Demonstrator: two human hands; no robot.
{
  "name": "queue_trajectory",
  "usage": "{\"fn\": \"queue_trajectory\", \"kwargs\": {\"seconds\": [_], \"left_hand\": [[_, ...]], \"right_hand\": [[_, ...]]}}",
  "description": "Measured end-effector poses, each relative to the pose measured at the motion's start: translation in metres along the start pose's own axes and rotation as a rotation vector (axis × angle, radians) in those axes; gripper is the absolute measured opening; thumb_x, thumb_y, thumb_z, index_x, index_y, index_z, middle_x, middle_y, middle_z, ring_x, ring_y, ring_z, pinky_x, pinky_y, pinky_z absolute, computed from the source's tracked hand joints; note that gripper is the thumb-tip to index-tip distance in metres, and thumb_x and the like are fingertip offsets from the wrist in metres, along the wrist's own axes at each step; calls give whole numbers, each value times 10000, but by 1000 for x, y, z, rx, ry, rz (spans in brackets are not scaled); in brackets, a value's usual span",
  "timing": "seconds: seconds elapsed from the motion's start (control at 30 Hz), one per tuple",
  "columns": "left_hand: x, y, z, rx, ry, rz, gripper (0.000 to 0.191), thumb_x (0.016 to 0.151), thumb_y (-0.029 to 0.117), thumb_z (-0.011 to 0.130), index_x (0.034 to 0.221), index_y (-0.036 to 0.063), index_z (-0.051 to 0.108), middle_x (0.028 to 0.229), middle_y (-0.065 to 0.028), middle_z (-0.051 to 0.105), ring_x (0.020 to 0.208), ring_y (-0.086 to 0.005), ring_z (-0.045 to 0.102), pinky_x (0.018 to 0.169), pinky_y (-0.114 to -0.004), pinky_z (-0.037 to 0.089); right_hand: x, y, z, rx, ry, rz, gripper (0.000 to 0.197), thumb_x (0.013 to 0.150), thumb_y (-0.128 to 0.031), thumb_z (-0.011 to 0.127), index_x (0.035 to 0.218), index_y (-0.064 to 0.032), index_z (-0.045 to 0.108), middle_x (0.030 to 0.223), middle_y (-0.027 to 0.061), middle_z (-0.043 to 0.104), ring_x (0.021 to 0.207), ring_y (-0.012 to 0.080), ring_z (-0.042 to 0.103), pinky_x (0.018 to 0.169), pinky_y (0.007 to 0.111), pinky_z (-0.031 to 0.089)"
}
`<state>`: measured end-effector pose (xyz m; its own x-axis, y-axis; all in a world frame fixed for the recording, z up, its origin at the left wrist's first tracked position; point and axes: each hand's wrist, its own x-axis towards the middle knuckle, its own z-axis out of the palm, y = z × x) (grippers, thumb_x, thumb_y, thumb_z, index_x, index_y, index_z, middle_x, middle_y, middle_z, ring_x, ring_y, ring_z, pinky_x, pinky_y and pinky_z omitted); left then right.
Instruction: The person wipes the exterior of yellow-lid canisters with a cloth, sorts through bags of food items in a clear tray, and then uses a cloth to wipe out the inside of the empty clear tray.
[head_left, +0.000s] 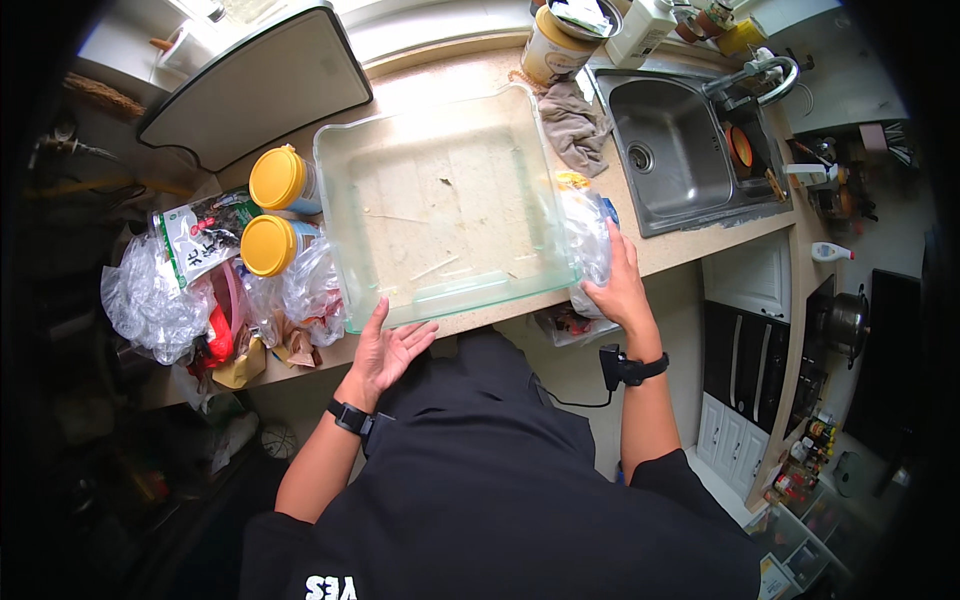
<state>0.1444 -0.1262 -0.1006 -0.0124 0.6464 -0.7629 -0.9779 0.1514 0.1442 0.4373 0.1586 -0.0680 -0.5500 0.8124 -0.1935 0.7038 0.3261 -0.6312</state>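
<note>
A clear, green-tinted plastic bin (450, 202) stands on the speckled counter, with small scraps and dust on its bottom. My left hand (388, 350) is at the bin's near left corner, palm up and fingers spread, holding nothing. At the bin's right side, my right hand (621, 289) rests against crumpled clear plastic bags (587, 225); whether its fingers grip them cannot be told. Left of the bin are two tubs with yellow lids (277, 178), a printed food packet (196, 238) and a heap of clear plastic bags (157, 304).
A grey cloth (574, 127) lies between the bin and the steel sink (671, 142), which has a curved faucet (780, 82). Behind stand a large tin (556, 52), a white bottle (641, 34) and a leaning white board (262, 90). A bag (566, 330) hangs below the counter's edge.
</note>
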Motion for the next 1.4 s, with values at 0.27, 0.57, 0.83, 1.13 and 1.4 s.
{"fn": "queue_trajectory", "kwargs": {"seconds": [0.27, 0.57, 0.83, 1.13, 1.4], "left_hand": [[11, 0, 32, -234, 194, 214, 666, 926, 172, 625, 1421, -127, 295, 1486, -325, 396, 1382, -485, 455, 1164, -560, 453], [-22, -11, 45, -165, 269, 234, 537, 888, 168, 596, 1319, -88, 402, 1386, -342, 437, 1299, -488, 521, 1119, -544, 500], [-78, -3, 62, -71, 163, 332, 612, 876, 197, 627, 1347, -93, 367, 1369, -355, 447, 1273, -489, 545, 1113, -521, 513], [-110, 22, 78, 135, 135, 491, 748, 867, 220, 680, 1411, -59, 249, 1413, -398, 345, 1316, -525, 482, 1106, -543, 509], [-131, 36, 117, 282, 89, 569, 957, 864, 270, 710, 1449, -205, 120, 1446, -456, 308, 1296, -556, 500, 1081, -549, 535]], "right_hand": [[-7, 23, 1, 88, -5, -49, 1033, 734, -92, 792, 1615, -102, 255, 1476, 260, 420, 1362, 441, 461, 1153, 449, 408], [-3, 53, -14, 216, 73, -134, 1042, 720, -187, 883, 1592, -86, 322, 1456, 240, 482, 1348, 406, 496, 1147, 443, 405], [-11, 62, -1, 252, 174, -128, 972, 775, -301, 874, 1566, -59, 364, 1450, 240, 489, 1354, 406, 478, 1145, 460, 391], [-92, -9, -15, 374, 740, -71, 527, 894, -193, 743, 1364, -34, 564, 1379, 172, 573, 1288, 335, 507, 1070, 445, 420], [-226, 1, -15, 574, 666, -46, 439, 908, -114, 696, 1328, -46, 590, 1280, 127, 599, 1198, 237, 576, 908, 356, 529]]}}
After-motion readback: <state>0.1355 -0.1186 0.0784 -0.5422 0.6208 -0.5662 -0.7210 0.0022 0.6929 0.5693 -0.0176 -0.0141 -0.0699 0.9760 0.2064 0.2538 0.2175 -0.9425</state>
